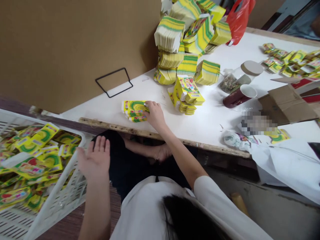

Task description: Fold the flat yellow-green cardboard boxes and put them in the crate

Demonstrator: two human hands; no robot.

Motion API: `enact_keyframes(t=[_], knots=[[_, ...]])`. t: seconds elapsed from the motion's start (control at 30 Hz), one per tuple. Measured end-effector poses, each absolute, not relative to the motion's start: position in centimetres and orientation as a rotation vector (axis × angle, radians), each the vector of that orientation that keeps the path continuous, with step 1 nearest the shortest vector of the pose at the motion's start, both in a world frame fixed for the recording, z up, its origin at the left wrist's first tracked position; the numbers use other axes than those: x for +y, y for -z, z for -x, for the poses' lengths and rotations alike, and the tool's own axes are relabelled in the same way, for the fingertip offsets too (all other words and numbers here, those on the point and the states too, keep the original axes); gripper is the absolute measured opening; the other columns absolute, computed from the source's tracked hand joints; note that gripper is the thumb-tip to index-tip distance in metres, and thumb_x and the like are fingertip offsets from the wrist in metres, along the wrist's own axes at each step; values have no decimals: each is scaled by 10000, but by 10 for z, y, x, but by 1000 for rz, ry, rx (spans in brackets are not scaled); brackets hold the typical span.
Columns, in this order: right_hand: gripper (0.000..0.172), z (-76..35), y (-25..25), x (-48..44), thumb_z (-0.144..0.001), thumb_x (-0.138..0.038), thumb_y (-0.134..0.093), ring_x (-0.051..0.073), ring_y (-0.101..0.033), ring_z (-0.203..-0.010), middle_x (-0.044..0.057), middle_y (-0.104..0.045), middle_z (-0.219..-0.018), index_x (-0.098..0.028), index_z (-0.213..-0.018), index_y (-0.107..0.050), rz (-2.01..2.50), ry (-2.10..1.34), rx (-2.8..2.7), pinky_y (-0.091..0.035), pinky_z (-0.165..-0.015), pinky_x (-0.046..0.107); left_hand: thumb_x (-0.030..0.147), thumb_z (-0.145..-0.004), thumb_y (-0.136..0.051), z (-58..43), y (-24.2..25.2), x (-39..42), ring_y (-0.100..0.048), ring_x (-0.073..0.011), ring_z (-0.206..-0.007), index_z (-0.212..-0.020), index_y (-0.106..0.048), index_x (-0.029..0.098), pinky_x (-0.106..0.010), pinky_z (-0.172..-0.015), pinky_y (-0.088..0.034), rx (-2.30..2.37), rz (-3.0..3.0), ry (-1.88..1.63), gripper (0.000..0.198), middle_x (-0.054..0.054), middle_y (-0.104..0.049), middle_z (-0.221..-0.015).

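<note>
Closest to my view, below the hands, I see dark hair and a white shirt. My left hand [94, 159] hangs open, palm up and fingers spread, holding nothing, just beside the rim of the white plastic crate [65, 181] that is full of yellow and green flat packets [30, 156]. My right hand [155, 114] reaches onto the white tabletop [210, 123] and rests with its fingers closed over the right end of a small stack of yellow cartons [134, 110], which lies near the tabletop's front edge. Just right of it stands another pile of folded cartons [187, 94]. Behind that rises a heap of bundled flat carton blanks [188, 40], with a red plastic bag [239, 18] at its far side. Further right sit a maroon cup [239, 96] on its side and a lidded jar [237, 77]. A brown board [62, 46] walls the tabletop's left.
</note>
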State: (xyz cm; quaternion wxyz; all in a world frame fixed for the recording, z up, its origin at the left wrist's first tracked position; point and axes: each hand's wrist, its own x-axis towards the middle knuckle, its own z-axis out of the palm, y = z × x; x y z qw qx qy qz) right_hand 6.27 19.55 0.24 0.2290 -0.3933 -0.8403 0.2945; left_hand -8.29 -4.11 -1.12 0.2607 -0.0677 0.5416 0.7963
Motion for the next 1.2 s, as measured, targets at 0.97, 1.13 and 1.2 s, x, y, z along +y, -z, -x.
enact_keyframes(t=[0.97,1.13,1.2], knots=[[373,-110,-11,104,-844,-309,-730,150,-581,-769,12,-625,-945,-212,-1092,-468,556,-1664,-1920,-470,-672,268,623,-938,-550,-7,15,5,-565,-294,-1321,-1316,-642,245,-448,-1135,-448,1683,-862,-2126,542,-117,-660,-1327],[522,-119,-16,110,-845,-352,-751,132,-584,-810,30,-637,-1032,-218,-1236,-432,296,-2043,-1715,-458,-675,244,633,-899,-608,-17,3,8,-643,-269,-1207,-1205,-711,266,-411,-1044,-527,1438,-558,-2207,490,-95,-711,-1239],[588,-123,-19,110,-847,-371,-758,143,-596,-854,45,-634,-1067,-216,-1298,-414,268,-2055,-1734,-468,-708,253,652,-880,-622,-19,-2,9,-645,-265,-1202,-1247,-696,284,-386,-987,-558,1395,-539,-2186,525,-90,-708,-1251]])
